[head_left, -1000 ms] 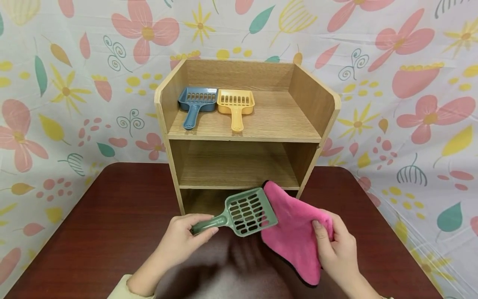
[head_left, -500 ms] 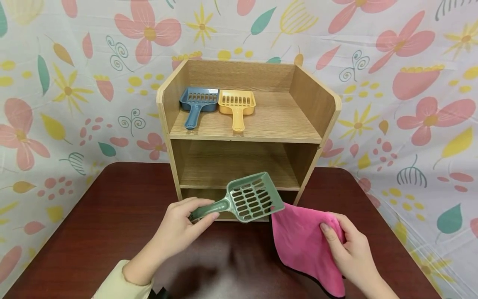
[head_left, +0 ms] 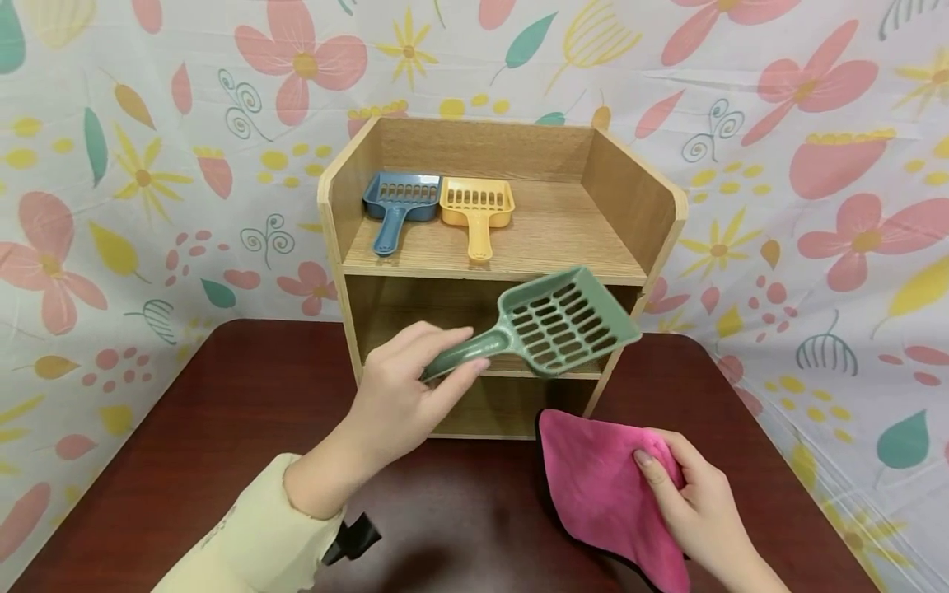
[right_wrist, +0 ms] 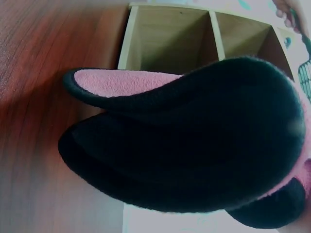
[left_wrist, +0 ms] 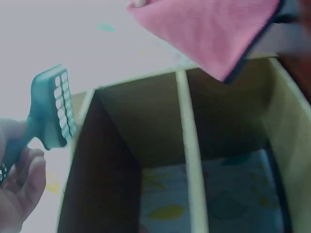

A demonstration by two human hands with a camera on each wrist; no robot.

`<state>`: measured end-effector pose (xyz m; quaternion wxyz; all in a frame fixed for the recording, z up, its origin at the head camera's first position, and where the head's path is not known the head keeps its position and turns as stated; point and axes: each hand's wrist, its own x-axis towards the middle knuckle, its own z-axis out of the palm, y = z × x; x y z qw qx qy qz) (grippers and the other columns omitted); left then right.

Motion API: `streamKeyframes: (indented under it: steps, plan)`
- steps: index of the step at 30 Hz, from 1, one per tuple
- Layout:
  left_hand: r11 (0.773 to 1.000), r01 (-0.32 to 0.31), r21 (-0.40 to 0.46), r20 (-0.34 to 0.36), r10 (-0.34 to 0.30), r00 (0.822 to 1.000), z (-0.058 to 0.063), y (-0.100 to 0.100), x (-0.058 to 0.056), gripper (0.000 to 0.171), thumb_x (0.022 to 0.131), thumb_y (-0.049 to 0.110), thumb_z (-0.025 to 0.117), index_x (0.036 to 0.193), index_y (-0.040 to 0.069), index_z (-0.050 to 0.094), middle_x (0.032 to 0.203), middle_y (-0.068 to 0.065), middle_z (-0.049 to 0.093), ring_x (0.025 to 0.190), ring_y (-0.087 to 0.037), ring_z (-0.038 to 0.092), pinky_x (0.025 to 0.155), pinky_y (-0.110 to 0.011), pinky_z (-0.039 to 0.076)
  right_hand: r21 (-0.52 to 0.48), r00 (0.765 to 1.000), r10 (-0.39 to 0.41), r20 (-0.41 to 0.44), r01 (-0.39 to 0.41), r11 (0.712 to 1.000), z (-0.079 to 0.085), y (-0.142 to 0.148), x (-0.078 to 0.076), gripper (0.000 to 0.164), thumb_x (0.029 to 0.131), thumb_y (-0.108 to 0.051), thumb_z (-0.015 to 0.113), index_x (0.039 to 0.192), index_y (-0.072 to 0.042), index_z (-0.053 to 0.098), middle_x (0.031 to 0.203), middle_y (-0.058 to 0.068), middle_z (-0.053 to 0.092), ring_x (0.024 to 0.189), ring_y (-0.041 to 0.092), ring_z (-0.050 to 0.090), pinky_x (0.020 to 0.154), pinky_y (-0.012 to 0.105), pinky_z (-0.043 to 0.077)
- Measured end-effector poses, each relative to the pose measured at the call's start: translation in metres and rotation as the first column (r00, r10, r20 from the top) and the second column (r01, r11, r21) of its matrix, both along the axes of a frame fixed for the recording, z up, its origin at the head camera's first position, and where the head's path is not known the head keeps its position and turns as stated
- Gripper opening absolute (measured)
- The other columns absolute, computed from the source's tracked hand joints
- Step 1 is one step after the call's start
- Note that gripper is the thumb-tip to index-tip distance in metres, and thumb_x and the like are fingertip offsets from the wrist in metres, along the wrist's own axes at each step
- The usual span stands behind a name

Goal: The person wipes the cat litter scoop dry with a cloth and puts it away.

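Observation:
My left hand (head_left: 415,387) grips the handle of a green slotted litter scoop (head_left: 567,321), held up in front of the shelf's middle level. In the left wrist view the scoop (left_wrist: 51,107) shows nearly edge-on beside the shelf. My right hand (head_left: 689,494) pinches a pink cloth (head_left: 600,486) with dark edging, which hangs down over the table. The cloth's dark underside (right_wrist: 194,141) fills much of the right wrist view. A blue scoop (head_left: 400,202) and a yellow scoop (head_left: 478,206) lie side by side on the top shelf, handles toward me.
A wooden shelf unit (head_left: 482,269) with raised sides stands at the back of the dark red table (head_left: 259,395). To the right of the yellow scoop lies bare top shelf board (head_left: 571,239). A floral sheet (head_left: 185,107) hangs behind. A black strap end (head_left: 356,539) sticks out by the left sleeve.
My left hand has lifted the green scoop up and to the right, away from the cloth. The right hand has drawn the cloth slightly down and right.

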<state>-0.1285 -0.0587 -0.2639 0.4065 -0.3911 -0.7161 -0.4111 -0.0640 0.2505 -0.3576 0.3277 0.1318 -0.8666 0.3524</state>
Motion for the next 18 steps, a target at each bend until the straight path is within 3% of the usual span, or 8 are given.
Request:
streamKeyframes:
  steps: [5, 10, 14, 18]
  plan:
    - [0.994, -0.104, -0.017, -0.062, 0.103, 0.993, 0.019, 0.021, -0.001, 0.027, 0.078, 0.012, 0.077, 0.098, -0.004, 0.068, 0.083, -0.009, 0.066, 0.068, -0.012, 0.058, 0.055, -0.016, 0.048, -0.01, 1.0, -0.007, 0.021, 0.007, 1.0, -0.001, -0.002, 0.0, 0.026, 0.08, 0.005, 0.068, 0.102, -0.009, 0.066, 0.078, -0.01, 0.061, 0.068, -0.006, 0.048, 0.062, 0.01, 0.038]
    - [0.968, -0.248, -0.033, -0.138, 0.241, 0.96, 0.03, 0.037, -0.005, 0.022, 0.081, 0.015, 0.075, 0.092, -0.002, 0.067, 0.077, -0.007, 0.065, 0.066, -0.014, 0.057, 0.055, -0.024, 0.05, -0.01, 0.998, -0.026, 0.052, 0.027, 1.0, -0.001, -0.004, 0.002, 0.028, 0.079, 0.006, 0.068, 0.101, -0.01, 0.065, 0.077, -0.015, 0.059, 0.066, -0.005, 0.048, 0.061, 0.011, 0.038]
    - [0.927, -0.375, -0.024, -0.153, 0.367, 0.918, 0.037, 0.049, -0.009, 0.02, 0.082, 0.02, 0.074, 0.086, 0.001, 0.067, 0.071, -0.006, 0.061, 0.06, -0.015, 0.057, 0.05, -0.028, 0.049, -0.007, 0.998, -0.028, 0.059, 0.029, 1.0, 0.0, -0.005, 0.003, 0.027, 0.079, 0.005, 0.068, 0.101, -0.011, 0.065, 0.078, -0.013, 0.06, 0.066, -0.005, 0.048, 0.061, 0.011, 0.038]
    - [0.857, -0.512, -0.056, -0.147, 0.501, 0.853, 0.045, 0.062, -0.013, 0.025, 0.083, 0.027, 0.073, 0.081, 0.003, 0.065, 0.067, -0.006, 0.059, 0.056, -0.017, 0.058, 0.048, -0.03, 0.05, -0.013, 0.998, -0.023, 0.06, 0.023, 1.0, -0.001, -0.007, 0.003, 0.027, 0.079, 0.006, 0.068, 0.101, -0.011, 0.065, 0.078, -0.013, 0.06, 0.067, -0.005, 0.049, 0.061, 0.01, 0.038]
